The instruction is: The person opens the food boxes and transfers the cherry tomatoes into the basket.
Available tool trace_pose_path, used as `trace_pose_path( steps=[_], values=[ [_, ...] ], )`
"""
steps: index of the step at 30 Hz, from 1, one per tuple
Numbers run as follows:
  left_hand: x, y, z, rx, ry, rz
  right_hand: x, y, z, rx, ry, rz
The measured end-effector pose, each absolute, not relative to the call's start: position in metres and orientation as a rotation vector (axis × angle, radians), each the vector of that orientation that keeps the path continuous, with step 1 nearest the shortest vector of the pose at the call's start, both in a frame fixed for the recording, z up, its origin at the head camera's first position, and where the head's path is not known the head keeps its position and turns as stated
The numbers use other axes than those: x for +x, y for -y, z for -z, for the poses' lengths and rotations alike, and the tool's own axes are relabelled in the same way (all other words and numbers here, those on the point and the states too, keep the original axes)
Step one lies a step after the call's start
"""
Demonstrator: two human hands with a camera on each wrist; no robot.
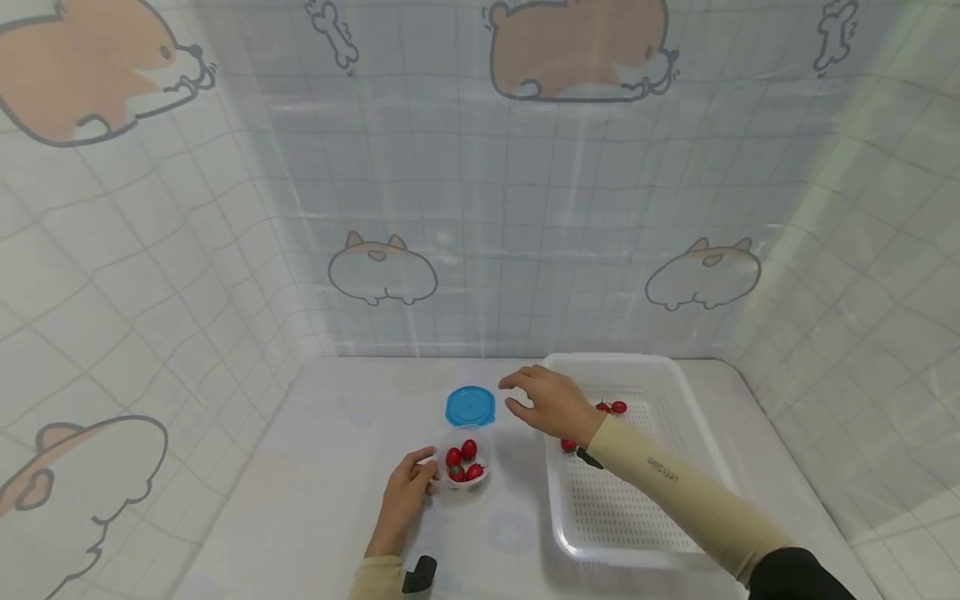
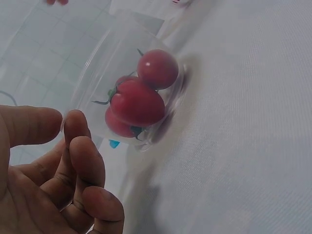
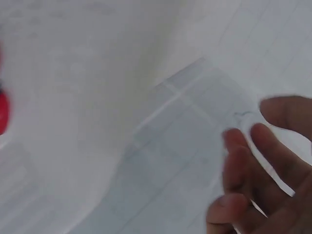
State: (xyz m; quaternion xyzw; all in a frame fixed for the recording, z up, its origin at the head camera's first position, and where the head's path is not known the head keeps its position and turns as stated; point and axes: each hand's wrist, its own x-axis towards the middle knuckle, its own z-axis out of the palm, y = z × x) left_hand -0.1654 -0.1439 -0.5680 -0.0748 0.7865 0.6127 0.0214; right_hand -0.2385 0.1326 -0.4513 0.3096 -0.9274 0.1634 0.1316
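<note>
My left hand (image 1: 403, 496) pinches the rim of a small clear plastic tub (image 2: 100, 61) between thumb and index finger. Inside the tub lie several red cherry tomatoes (image 2: 138, 102), some with green stems. Just behind the tub lies a round blue lid (image 1: 470, 406), flat on the table. My right hand (image 1: 555, 402) is raised over the left edge of a white perforated basket (image 1: 558, 500), fingers loosely bent and apart with nothing between them. In the right wrist view, its fingers (image 3: 236, 170) show against the basket and patterned wall, slightly blurred.
A few more cherry tomatoes (image 1: 618, 407) lie in the basket, partly hidden by the right arm. The white table (image 1: 300, 500) is enclosed by checked curtain walls (image 1: 540, 192) printed with cartoon dogs. The basket takes up the table's right side.
</note>
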Motion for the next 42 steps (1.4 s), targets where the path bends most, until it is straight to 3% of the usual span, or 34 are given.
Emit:
trace_pose_path(
  steps=[11, 19, 42],
  values=[
    [-0.166, 0.145, 0.568, -0.229, -2.421, -1.911, -0.236, -0.081, 0.441, 1.148, 2.889, -0.471],
    [-0.165, 0.145, 0.568, -0.211, -2.426, -1.928, -0.236, -0.049, 0.461, 1.251, 2.937, -0.349],
    [-0.168, 0.144, 0.569, -0.226, -2.44, -1.924, -0.235, -0.017, 0.505, 1.249, 3.076, -0.04]
  ],
)
